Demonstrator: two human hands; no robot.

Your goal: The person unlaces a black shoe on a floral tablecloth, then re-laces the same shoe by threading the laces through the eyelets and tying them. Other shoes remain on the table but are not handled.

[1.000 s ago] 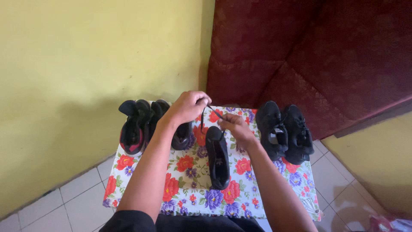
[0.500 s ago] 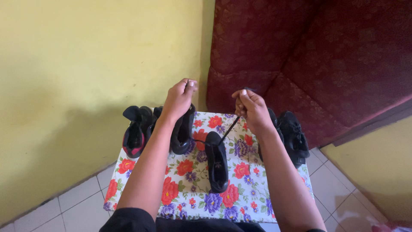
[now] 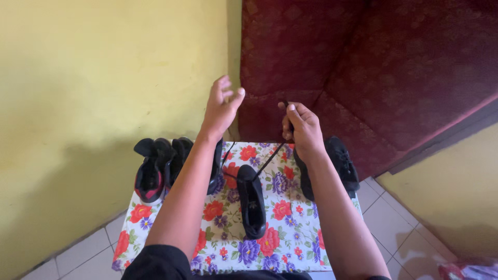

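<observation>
While raised above black shoe (image 3: 251,199) on worktop (image 3: 290,236): right hand (image 3: 301,126) pinching lace (image 3: 272,157) taut, left hand (image 3: 221,107) fingers spread, empty.

A plain yellow wall (image 3: 104,78) fills the left side, shaded toward its lower part. Beside it, at the corner, stands a dark red upholstered piece (image 3: 373,67) with a faint pattern — it leans across the upper right. More yellow wall (image 3: 456,197) shows below it on the right. The floor (image 3: 78,254) is pale square tile with dark grout. A small table under a floral cloth (image 3: 290,228) — red and purple blooms on white — sits in soft daylight.
</observation>
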